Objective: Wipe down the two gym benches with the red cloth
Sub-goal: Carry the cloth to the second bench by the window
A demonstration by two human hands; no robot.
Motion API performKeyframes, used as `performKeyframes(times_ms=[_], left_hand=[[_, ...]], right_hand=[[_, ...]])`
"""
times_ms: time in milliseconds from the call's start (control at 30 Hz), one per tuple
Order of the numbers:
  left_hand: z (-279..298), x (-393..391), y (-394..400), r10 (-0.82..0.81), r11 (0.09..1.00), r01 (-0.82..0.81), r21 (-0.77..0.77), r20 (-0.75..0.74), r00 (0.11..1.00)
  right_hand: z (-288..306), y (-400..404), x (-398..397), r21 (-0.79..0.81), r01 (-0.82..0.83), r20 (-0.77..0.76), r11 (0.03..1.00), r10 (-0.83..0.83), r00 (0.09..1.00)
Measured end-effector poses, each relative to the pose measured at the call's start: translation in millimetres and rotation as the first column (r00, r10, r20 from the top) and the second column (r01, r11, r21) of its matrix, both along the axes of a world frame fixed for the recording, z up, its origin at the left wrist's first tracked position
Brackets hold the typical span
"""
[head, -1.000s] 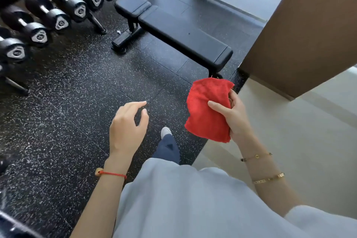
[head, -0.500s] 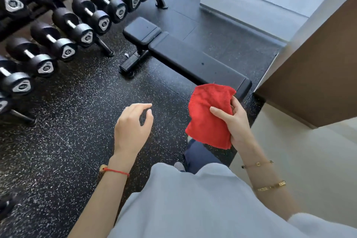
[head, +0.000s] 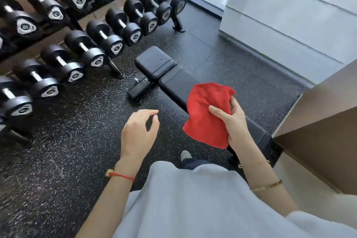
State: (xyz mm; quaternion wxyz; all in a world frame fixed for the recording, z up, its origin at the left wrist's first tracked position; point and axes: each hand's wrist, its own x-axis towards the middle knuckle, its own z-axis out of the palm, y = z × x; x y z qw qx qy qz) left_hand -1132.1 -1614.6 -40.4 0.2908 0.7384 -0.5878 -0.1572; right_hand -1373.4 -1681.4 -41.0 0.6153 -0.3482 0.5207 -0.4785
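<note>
Counts on the gym floor

One black bench [head: 173,83], one red cloth [head: 206,116], two hands, three bracelets; dumbbells fill two rack tiers, the total cut off by the frame.

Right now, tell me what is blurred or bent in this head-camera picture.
Head view: the dumbbells at the left edge smear with motion blur; the red cloth, right hand and bench stay fairly sharp; wide-angle distortion bows the white wall lines.
</note>
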Motion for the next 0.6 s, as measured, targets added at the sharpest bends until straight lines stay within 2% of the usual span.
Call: performKeyframes(times_ms=[300,500,600], left_hand=[[-3,47,-116,0.057,0.998,-0.057,-0.01,-0.019,0.998],[-13,112,-204,0.007,0.999,-0.007,-0.042,0.007,1.0],[-13,158,-252,-0.066,0.997,0.068,-0.047,0.043,0.997]], right_hand=[[4,-129,51,0.033,-0.081,-0.021,0.996,0.082,0.996],[-11,-196,110,0.061,-0.042,-0.026,0.997,0.043,0.999],[-12,-231,151,0.064,0.002,-0.013,0.998,-0.001,1.0]])
